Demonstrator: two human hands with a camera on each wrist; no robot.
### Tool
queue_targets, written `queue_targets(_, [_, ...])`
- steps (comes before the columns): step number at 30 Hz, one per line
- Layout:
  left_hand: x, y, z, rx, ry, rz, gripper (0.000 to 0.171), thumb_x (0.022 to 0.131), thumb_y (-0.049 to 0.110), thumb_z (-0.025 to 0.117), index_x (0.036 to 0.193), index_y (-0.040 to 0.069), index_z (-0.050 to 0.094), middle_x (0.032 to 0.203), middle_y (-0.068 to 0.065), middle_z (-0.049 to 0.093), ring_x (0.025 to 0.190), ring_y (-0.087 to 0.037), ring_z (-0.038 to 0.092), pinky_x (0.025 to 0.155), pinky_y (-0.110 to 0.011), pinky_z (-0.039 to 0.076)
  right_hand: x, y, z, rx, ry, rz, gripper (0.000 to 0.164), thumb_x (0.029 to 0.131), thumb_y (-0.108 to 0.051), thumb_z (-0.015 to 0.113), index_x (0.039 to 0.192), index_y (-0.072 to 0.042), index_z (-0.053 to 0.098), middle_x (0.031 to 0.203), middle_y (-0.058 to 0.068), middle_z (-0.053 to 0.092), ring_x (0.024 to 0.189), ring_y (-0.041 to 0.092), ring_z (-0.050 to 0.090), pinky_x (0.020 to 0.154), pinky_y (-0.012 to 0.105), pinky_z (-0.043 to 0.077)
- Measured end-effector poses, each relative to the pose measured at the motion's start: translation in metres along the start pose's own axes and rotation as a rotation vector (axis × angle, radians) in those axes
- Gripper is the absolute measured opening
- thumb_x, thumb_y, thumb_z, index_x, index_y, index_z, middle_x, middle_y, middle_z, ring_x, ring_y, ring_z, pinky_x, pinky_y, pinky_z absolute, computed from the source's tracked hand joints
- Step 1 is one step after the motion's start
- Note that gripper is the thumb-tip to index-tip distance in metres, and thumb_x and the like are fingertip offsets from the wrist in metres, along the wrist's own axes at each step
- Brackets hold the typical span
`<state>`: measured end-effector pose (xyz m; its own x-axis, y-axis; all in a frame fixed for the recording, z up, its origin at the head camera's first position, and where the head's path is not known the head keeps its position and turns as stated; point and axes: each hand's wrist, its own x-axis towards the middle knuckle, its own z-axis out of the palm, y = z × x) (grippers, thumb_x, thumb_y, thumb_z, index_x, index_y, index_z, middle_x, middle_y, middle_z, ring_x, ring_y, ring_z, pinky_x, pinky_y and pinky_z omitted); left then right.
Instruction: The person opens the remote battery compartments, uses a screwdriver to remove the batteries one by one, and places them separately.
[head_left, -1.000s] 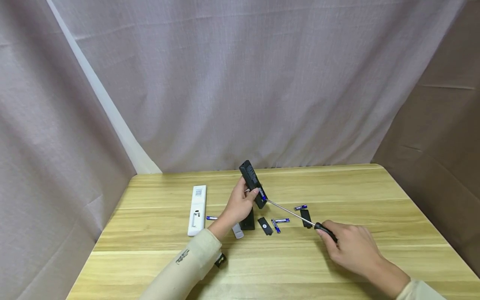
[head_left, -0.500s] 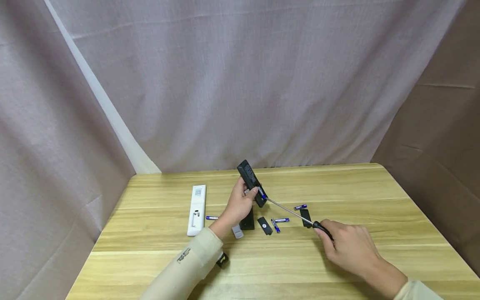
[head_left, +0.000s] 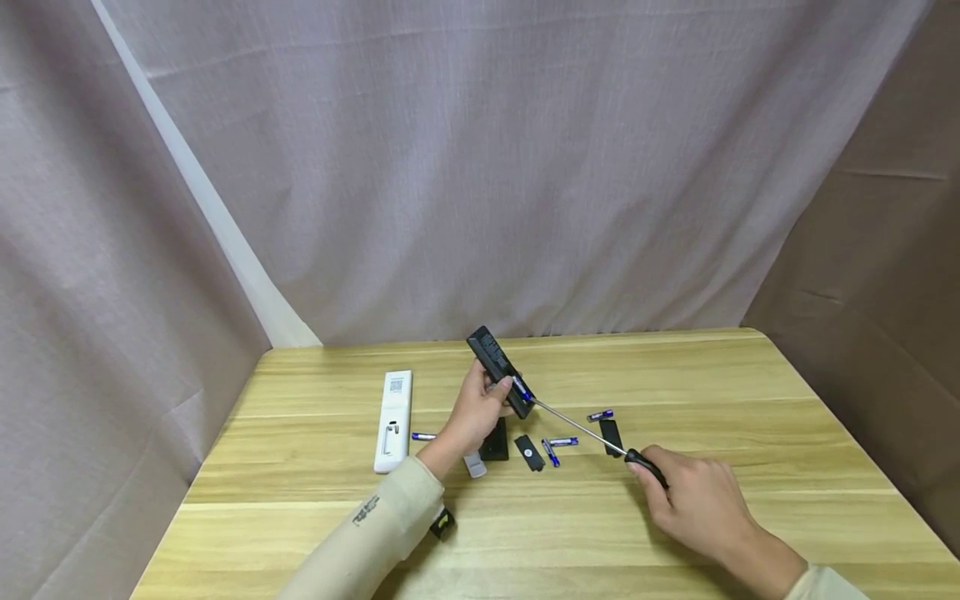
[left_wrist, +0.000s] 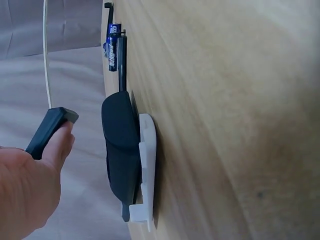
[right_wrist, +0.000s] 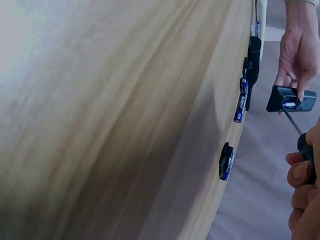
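My left hand point(head_left: 480, 408) grips a black remote control point(head_left: 491, 354) above the table, its back facing me and tilted. A blue battery point(head_left: 521, 388) sits in its battery compartment, beside my left thumb. My right hand point(head_left: 701, 500) holds a screwdriver by its black handle point(head_left: 647, 468). The thin metal shaft point(head_left: 573, 423) reaches left, its tip right at the lower end of the battery. In the right wrist view the shaft meets the compartment of the remote point(right_wrist: 291, 100), with the left hand point(right_wrist: 300, 55) behind it. The left wrist view shows the left hand point(left_wrist: 30, 190) around the remote's end.
On the table lie a white remote point(head_left: 395, 421), another black remote point(head_left: 495, 442), a grey cover point(head_left: 475, 463) and black covers point(head_left: 529, 452) point(head_left: 611, 437). Loose blue batteries point(head_left: 562, 442) point(head_left: 600, 415) point(head_left: 423, 437) lie among them. A small black object point(head_left: 442, 523) shows beside the left sleeve.
The held remote's upper end has tipped a little to the left. The screwdriver has shifted slightly with my right hand, its tip still at the battery. The things on the table have stayed put.
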<state>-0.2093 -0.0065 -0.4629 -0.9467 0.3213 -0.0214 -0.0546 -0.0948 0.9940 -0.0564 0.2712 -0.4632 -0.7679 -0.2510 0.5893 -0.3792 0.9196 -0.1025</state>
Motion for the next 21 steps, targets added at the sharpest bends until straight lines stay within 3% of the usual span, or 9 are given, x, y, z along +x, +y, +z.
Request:
queue_targets(7, [0.0021, -0.0033, -0.0004, -0.09, 0.005, -0.019, 0.038, 0.113, 0.003, 0.045, 0.149, 0.001, 0.037, 0.148, -0.036, 0.058, 0.134, -0.048, 0.064, 0.101, -0.045, 0.064, -0.0039, -0.0014, 0.0011, 0.032, -0.004, 0.044, 0.022, 0.084, -0.018, 0.086, 0.083, -0.026, 0.065, 0.06, -0.023, 0.038, 0.054, -0.007, 0.029, 0.046, 0.017, 0.021])
queue_targets(21, [0.004, -0.0042, -0.0023, -0.012, -0.022, 0.006, 0.036, 0.113, 0.005, 0.045, 0.149, 0.003, 0.039, 0.154, -0.034, 0.054, 0.133, -0.044, 0.066, 0.1, -0.044, 0.066, -0.0087, 0.0011, 0.0035, 0.059, 0.024, 0.023, 0.022, 0.084, -0.018, 0.086, 0.083, -0.026, 0.066, 0.062, -0.022, 0.044, 0.056, -0.008, 0.032, 0.045, 0.015, 0.022])
